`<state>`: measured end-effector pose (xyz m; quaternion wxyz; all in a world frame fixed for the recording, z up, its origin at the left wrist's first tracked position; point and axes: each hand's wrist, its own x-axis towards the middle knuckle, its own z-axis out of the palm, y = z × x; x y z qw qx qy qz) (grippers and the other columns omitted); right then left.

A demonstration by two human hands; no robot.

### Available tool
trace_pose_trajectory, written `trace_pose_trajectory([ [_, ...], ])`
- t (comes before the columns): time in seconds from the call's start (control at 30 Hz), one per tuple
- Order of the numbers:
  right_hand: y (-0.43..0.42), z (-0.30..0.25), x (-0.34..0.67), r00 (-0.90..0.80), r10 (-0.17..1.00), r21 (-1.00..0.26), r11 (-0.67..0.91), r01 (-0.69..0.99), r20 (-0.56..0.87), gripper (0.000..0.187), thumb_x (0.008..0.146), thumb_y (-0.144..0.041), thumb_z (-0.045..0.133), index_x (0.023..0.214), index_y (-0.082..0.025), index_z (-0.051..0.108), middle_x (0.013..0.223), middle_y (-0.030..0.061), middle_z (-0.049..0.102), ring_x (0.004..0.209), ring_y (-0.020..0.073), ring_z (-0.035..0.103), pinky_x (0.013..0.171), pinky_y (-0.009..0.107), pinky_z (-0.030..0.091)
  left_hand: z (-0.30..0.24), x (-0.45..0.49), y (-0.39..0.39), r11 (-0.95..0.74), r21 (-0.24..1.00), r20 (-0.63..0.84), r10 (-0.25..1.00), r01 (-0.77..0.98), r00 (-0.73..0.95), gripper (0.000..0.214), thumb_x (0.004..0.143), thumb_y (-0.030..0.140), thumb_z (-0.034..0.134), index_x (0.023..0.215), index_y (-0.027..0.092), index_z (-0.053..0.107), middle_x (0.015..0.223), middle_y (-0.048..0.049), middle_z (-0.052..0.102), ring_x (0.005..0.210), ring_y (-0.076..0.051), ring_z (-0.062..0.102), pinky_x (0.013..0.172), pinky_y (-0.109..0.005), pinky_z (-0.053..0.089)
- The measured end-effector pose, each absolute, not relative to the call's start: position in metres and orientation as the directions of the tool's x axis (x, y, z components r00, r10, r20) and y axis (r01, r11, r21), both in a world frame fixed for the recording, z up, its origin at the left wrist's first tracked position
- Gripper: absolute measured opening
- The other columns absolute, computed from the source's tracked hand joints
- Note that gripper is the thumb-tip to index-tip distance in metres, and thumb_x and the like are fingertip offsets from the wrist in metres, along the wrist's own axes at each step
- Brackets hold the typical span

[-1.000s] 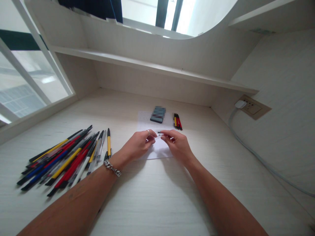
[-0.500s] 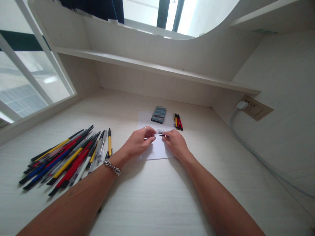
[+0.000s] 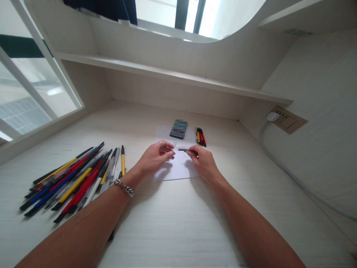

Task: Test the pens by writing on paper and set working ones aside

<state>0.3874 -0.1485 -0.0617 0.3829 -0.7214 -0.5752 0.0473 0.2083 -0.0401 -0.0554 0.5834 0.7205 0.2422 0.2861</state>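
**Item 1:** left hand (image 3: 154, 157), above the paper. Its fingertips (image 3: 170, 153) are narrowly pinched on a thin clear piece (image 3: 173, 146), too small to identify; it has a ring (image 3: 160, 143) on 1 finger and a chain bracelet (image 3: 124, 188) at the wrist.

**Item 2:** right hand (image 3: 203, 163), its fingers (image 3: 190, 149) narrowly pinched on a short black pen part (image 3: 182, 149). The part's long axis runs almost level, left to right across the view, with its free end pointing toward the left hand and just apart from the clear piece.

**Item 3:** sheet of white paper (image 3: 178, 172) on a pale wood-grain desk (image 3: 195, 227), directly beneath both hands.

**Item 4:** phone (image 3: 179, 129) on the paper's far edge, its surface pixelated and unreadable.

**Item 5:** small bundle of black, yellow and red pens (image 3: 200, 137), just right of the paper.

**Item 6:** large loose pile of pens (image 3: 69, 182) with black, blue, red, yellow and clear barrels, left of the left hand. Their barrels show no legible brand or writing at this size.

**Item 7:** wall socket (image 3: 286, 120) with a white plug (image 3: 272, 116) and pale cable (image 3: 290, 175), right of the desk.
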Motion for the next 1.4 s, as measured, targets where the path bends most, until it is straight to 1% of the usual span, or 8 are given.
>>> trace_pose_trajectory([
  [0.13, -0.149, -0.063, 0.387, 0.315, 0.858, -0.643, 0.023, 0.766, 0.406, 0.010, 0.086, -0.022, 0.057, 0.085, -0.021, 0.066, 0.083, 0.0012, 0.069, 0.074, 0.0149, 0.060, 0.070, 0.026, 0.042, -0.050, 0.208, -0.045, -0.036, 0.997, 0.070, 0.705, -0.063, 0.705, 0.033, 0.076, 0.030, 0.073, 0.098, 0.013, 0.055, 0.091, -0.0091, 0.071, 0.085, -0.020, 0.070, 0.074, -0.033, 0.055],
  [0.27, -0.149, -0.064, 0.388, 0.309, 0.854, -0.648, 0.043, 0.760, 0.419, 0.010, 0.085, -0.021, 0.057, 0.085, -0.021, 0.067, 0.082, 0.0014, 0.069, 0.074, 0.0151, 0.060, 0.070, 0.027, 0.043, -0.049, 0.208, -0.047, -0.009, 0.993, 0.091, 0.692, -0.117, 0.716, 0.034, 0.074, 0.031, 0.075, 0.094, 0.013, 0.054, 0.090, -0.0092, 0.071, 0.087, -0.020, 0.069, 0.078, -0.034, 0.054],
  [0.5, -0.148, -0.065, 0.389, 0.309, 0.847, -0.656, 0.060, 0.753, 0.432, 0.010, 0.085, -0.021, 0.057, 0.085, -0.021, 0.068, 0.082, 0.0016, 0.070, 0.074, 0.0158, 0.061, 0.071, 0.028, 0.045, -0.053, 0.208, -0.042, -0.137, 0.980, 0.197, 0.675, -0.141, 0.711, 0.032, 0.074, 0.031, 0.074, 0.094, 0.013, 0.057, 0.091, -0.0080, 0.070, 0.088, -0.020, 0.069, 0.082, -0.036, 0.054],
  [0.7, -0.150, -0.057, 0.385, 0.349, 0.817, -0.712, 0.104, 0.694, 0.459, 0.013, 0.085, -0.023, 0.058, 0.089, -0.021, 0.070, 0.091, 0.0037, 0.072, 0.081, 0.0174, 0.065, 0.076, 0.029, 0.049, -0.062, 0.209, -0.037, -0.339, 0.940, 0.217, 0.665, 0.030, 0.715, 0.025, 0.079, 0.032, 0.068, 0.096, 0.015, 0.061, 0.090, -0.0076, 0.070, 0.084, -0.020, 0.068, 0.079, -0.035, 0.055],
  [0.8, -0.154, -0.050, 0.379, 0.390, 0.788, -0.749, 0.131, 0.649, 0.476, 0.014, 0.085, -0.024, 0.059, 0.093, -0.020, 0.071, 0.092, 0.0045, 0.072, 0.078, 0.0168, 0.065, 0.071, 0.028, 0.050, -0.064, 0.208, -0.040, -0.462, 0.879, 0.244, 0.646, 0.116, 0.723, 0.021, 0.083, 0.029, 0.062, 0.100, 0.018, 0.063, 0.092, -0.0071, 0.071, 0.084, -0.019, 0.068, 0.078, -0.034, 0.055],
  [0.9, -0.158, -0.045, 0.374, 0.407, 0.771, -0.758, 0.145, 0.636, 0.489, 0.014, 0.085, -0.025, 0.061, 0.093, -0.019, 0.070, 0.089, 0.0045, 0.072, 0.075, 0.0164, 0.065, 0.067, 0.027, 0.051, -0.065, 0.207, -0.043, -0.543, 0.828, 0.274, 0.612, 0.141, 0.742, 0.020, 0.083, 0.025, 0.059, 0.102, 0.019, 0.065, 0.092, -0.0063, 0.072, 0.086, -0.019, 0.068, 0.079, -0.032, 0.054],
  [1.2, -0.157, -0.049, 0.370, 0.285, 0.806, -0.682, 0.188, 0.707, 0.519, 0.012, 0.086, -0.023, 0.060, 0.090, -0.021, 0.071, 0.091, 0.0041, 0.072, 0.082, 0.0172, 0.065, 0.074, 0.029, 0.050, -0.067, 0.205, -0.044, -0.601, 0.788, 0.307, 0.572, 0.134, 0.761, 0.026, 0.082, 0.017, 0.055, 0.103, 0.019, 0.068, 0.091, -0.0067, 0.072, 0.083, -0.019, 0.068, 0.077, -0.032, 0.053],
  [1.4, -0.158, -0.046, 0.367, 0.271, 0.833, -0.707, 0.187, 0.682, 0.481, 0.012, 0.085, -0.026, 0.062, 0.090, -0.021, 0.072, 0.089, 0.0045, 0.072, 0.079, 0.0166, 0.064, 0.069, 0.027, 0.050, -0.065, 0.206, -0.046, -0.616, 0.775, 0.314, 0.568, 0.140, 0.761, 0.025, 0.082, 0.018, 0.056, 0.103, 0.021, 0.070, 0.090, -0.0058, 0.073, 0.081, -0.018, 0.068, 0.075, -0.030, 0.053],
])
